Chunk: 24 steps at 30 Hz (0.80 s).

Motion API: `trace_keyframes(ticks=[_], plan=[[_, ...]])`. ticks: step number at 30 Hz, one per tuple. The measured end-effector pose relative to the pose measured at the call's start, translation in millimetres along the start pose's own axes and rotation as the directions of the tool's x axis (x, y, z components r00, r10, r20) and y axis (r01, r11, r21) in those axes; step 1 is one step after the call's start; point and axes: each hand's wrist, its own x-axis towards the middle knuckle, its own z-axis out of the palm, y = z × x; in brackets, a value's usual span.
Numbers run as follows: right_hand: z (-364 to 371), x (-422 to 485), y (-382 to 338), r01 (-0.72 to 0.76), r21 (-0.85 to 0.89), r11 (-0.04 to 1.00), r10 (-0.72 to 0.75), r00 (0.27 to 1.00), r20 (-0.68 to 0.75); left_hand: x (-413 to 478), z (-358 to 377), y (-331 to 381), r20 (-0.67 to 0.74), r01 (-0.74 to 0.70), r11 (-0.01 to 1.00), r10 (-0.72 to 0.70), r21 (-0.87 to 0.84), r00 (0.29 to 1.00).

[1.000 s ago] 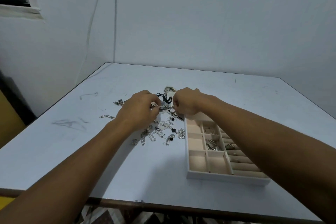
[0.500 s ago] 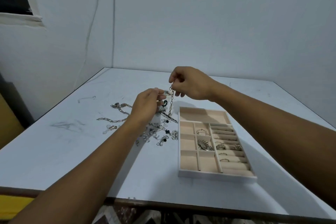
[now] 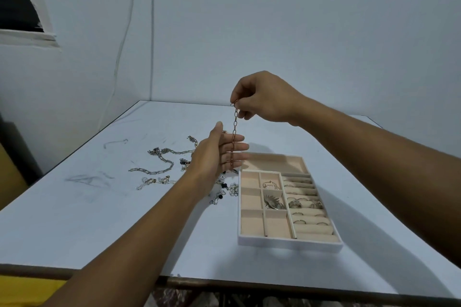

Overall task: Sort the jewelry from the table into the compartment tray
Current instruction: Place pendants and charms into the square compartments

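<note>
My right hand is raised above the table and pinches the top end of a chain bracelet, which hangs straight down. My left hand is held open with straight fingers just behind the hanging chain, and the chain's lower part lies against those fingers. The compartment tray sits to the right of my left hand, with rings in its rolls and a few pieces in its square cells. A loose jewelry pile of chains, pearls and earrings lies on the table left of the tray.
The white table stands in a corner between two pale walls. Its near edge runs along the bottom of the view. A cable hangs down the left wall. A dark window opening is at top left.
My right hand has lifted the chain out of the pile and risen higher. My left hand let go of the pile, opened and came up behind the hanging chain.
</note>
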Motion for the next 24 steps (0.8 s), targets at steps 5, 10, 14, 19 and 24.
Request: trace_keyframes(ticks=[5,10,14,19,24], plan=[[-4.9,1.8,-3.4,-0.002,-0.024,1.000,0.000,0.997,-0.083,-7.4,2.1,-0.2,0.054,0.042,0.998,-0.039,-0.051,0.998],[-11.0,1.3,-4.0,-0.026,-0.025,0.999,0.022,0.991,-0.130,-15.5,6.6,4.0,0.119,0.106,0.987,-0.092,-0.119,0.989],[-12.5,-2.9,-4.5,-0.027,-0.037,0.999,0.019,0.982,-0.189,-21.7,12.0,7.4,0.148,0.175,0.969,-0.150,-0.174,0.978],[-5.7,-18.9,-2.6,-0.006,0.035,0.999,0.014,0.976,-0.216,-21.6,16.7,9.6,0.151,0.224,0.933,-0.187,-0.282,0.971],[1.6,-40.9,3.7,-0.018,0.068,0.998,0.031,0.979,-0.204,-18.6,15.4,4.6,0.120,0.234,0.901,-0.204,-0.366,0.972]])
